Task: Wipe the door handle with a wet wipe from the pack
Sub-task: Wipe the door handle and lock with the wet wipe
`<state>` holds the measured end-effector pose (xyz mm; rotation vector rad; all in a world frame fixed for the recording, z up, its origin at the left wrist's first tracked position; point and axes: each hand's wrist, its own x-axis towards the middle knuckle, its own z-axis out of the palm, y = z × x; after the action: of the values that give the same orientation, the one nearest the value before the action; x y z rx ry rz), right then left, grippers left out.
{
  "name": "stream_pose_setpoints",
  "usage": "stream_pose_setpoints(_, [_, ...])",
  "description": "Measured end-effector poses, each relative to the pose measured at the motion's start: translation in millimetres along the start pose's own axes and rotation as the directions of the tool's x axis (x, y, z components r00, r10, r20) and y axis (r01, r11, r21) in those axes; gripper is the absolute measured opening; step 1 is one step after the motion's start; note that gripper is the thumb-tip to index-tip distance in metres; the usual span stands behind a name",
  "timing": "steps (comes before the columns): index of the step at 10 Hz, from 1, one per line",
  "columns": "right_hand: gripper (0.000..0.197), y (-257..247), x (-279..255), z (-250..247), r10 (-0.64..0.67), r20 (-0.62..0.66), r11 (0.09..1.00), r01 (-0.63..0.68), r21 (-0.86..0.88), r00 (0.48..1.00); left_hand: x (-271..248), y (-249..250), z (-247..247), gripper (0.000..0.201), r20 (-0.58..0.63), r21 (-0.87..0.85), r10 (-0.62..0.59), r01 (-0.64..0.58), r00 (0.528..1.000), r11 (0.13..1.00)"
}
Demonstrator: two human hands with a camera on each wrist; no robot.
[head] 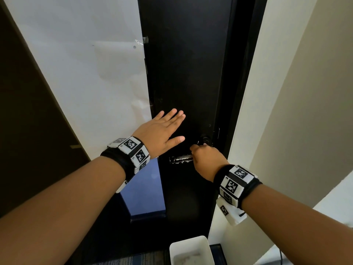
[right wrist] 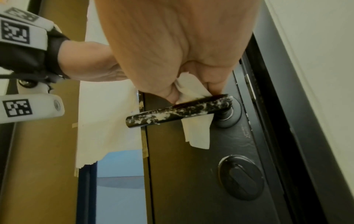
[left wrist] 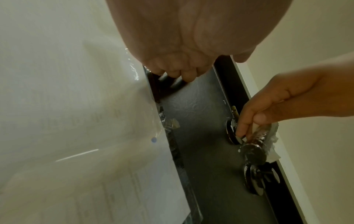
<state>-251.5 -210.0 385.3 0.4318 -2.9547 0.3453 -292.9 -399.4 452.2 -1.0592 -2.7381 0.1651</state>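
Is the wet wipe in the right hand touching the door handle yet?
Touching. In the right wrist view the wet wipe, pinched by the right hand, lies over the door handle near its base and hangs behind it.

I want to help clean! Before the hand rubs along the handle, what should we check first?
1. Wipe held by right hand: ok.
2. Wipe touching the door handle: ok, at the end near the door.
3. Left hand flat against the door, fingers straight: ok.
4. Handle clean: not ok, white specks all along it.
5. Wipe still wet: cannot tell.
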Motion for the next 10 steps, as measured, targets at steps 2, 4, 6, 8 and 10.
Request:
stream_pose_setpoints(2, [0.024, -17.9, 2.2, -2.0, 0.005, 0.003, 0.998, -0.005, 0.068, 1.0, 1.1, 1.5, -0.6, 0.068, -0.011, -0.007, -0.01, 0.01, 1.0, 1.0])
stream_pose_setpoints(4, [0.022, -32.4, 7.9, -4.4, -0.003, 0.019, 0.994, 0.001, 0.111, 1.0, 0.8, 2.3, -5.4, 0.062, 0.012, -0.038, -0.022, 0.022, 1.0, 0.999])
stream_pose_setpoints(6, [0.017, -53.2, 13.1, 0.9, -0.083, 0.017, 0.991, 0.081, 0.11, 0.996, 2.5, 2.3, -5.4, 0.06, 0.015, -0.049, -0.03, 0.031, 0.999, 0.998])
stream_pose_setpoints(8, [0.02, -62.5, 15.1, 3.7, -0.186, 0.04, 0.977, 0.18, 0.114, 0.982, 2.1, 2.6, -5.5, 0.059, 0.016, -0.053, -0.037, 0.038, 0.999, 0.998])
stream_pose_setpoints(10, [0.02, -66.8, 7.0, -1.6, -0.3, 0.023, 0.95, 0.296, 0.096, 0.954, 1.4, 3.2, -6.3, 0.058, 0.006, -0.061, -0.036, 0.037, 0.999, 0.997])
